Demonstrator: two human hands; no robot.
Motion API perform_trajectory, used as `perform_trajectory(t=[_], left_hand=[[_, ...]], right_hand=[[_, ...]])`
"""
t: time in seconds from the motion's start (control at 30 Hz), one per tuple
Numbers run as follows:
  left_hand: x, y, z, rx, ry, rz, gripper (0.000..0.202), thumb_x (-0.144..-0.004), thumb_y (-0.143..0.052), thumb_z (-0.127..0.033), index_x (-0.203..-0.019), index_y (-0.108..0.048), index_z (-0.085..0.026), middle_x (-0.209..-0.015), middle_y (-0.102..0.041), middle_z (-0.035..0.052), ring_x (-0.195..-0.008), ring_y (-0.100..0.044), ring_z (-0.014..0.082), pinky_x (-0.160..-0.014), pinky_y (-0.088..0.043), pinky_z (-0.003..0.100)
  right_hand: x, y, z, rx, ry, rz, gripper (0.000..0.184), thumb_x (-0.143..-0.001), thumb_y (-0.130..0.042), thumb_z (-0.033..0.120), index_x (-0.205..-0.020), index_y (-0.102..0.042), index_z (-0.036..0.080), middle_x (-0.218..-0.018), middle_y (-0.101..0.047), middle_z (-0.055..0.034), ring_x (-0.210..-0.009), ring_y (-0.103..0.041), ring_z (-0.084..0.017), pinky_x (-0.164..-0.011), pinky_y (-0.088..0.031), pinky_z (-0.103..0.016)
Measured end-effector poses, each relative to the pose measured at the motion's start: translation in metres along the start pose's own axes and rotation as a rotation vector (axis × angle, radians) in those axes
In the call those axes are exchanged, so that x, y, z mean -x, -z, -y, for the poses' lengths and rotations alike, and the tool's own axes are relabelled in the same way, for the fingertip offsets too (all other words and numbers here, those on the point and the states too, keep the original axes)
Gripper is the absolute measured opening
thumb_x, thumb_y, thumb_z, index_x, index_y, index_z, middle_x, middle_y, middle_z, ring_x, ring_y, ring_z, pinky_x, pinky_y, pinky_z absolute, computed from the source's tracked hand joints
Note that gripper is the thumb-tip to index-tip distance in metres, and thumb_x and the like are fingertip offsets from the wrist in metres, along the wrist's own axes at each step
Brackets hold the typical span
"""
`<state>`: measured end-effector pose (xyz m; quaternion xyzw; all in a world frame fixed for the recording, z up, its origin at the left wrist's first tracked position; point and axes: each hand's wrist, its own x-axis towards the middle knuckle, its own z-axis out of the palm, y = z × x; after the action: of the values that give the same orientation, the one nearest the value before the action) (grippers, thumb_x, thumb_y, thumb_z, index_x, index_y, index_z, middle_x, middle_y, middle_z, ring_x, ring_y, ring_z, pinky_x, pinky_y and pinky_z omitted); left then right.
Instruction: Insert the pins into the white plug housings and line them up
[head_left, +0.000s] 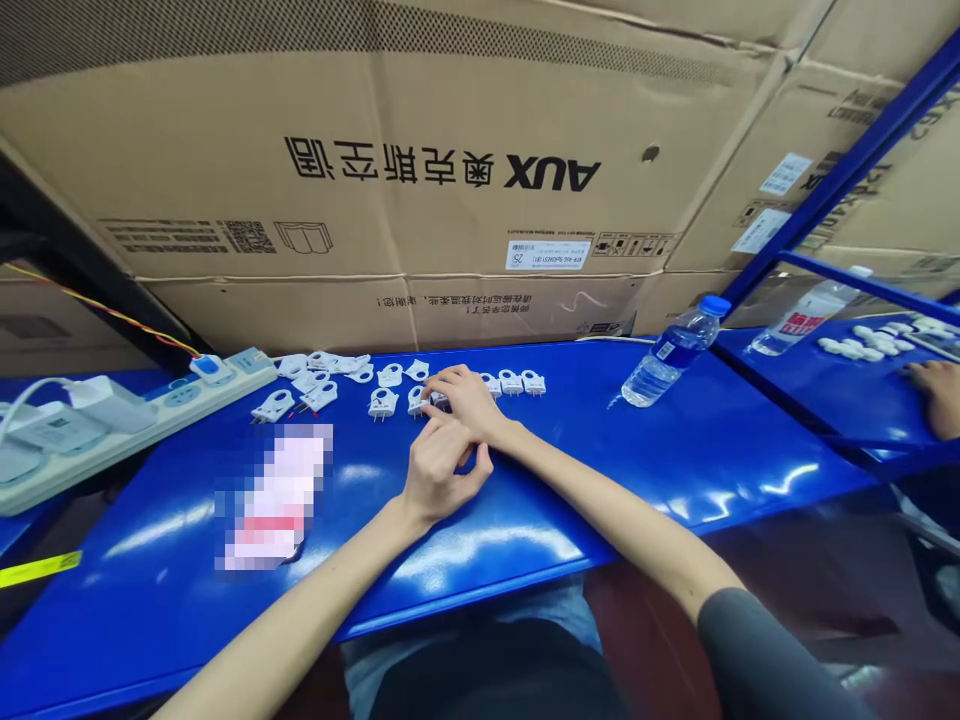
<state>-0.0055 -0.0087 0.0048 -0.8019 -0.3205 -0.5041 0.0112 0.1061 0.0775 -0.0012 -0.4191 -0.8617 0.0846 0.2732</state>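
Observation:
Several white two-pin plugs (383, 403) with ring-shaped tops lie in a row on the blue table (570, 500). My right hand (466, 402) reaches over the middle of that row, fingers bent down onto a plug that they mostly cover. Just in front of it, and touching it, is my left hand (441, 465). Its fingers are curled with the thumb held away from them, and the fingertips are hidden, so I cannot make out what they hold. To the right of my right hand the row goes on with more plugs (534, 382). A looser group of the same plugs (320, 396) sits to the left.
A long power strip (247, 365) with adapters (124, 403) runs along the left. A blurred-out flat object (281, 500) lies left of my hands. A water bottle (667, 355) leans at the right. Behind stands a big cardboard box (450, 90). Another person's hand (937, 390) shows far right.

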Motion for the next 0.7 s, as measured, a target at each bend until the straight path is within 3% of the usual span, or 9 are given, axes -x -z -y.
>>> perform_trajectory(t=[0.5, 0.7], left_hand=[[0.000, 0.001, -0.001, 0.027, -0.066, -0.054, 0.015, -0.088, -0.058, -0.011, -0.079, -0.058, -0.023, -0.059, -0.050, -0.0061, -0.055, -0.048, 0.0138, -0.063, -0.037, 0.031], [-0.001, 0.001, -0.001, 0.020, -0.109, -0.074, 0.015, -0.088, -0.059, -0.010, -0.080, -0.058, -0.022, -0.058, -0.049, -0.0065, -0.055, -0.048, 0.0135, -0.064, -0.039, 0.031]], right_hand=[[-0.001, -0.011, -0.004, 0.070, -0.038, -0.012, 0.015, -0.100, -0.066, 0.033, -0.106, -0.073, 0.022, -0.138, -0.065, -0.0100, -0.130, -0.052, -0.030, -0.108, -0.045, -0.050], [-0.002, -0.016, -0.004, 0.082, -0.028, -0.032, 0.016, -0.095, -0.072, 0.025, -0.111, -0.072, 0.022, -0.140, -0.064, -0.0093, -0.131, -0.052, -0.029, -0.109, -0.046, -0.050]])
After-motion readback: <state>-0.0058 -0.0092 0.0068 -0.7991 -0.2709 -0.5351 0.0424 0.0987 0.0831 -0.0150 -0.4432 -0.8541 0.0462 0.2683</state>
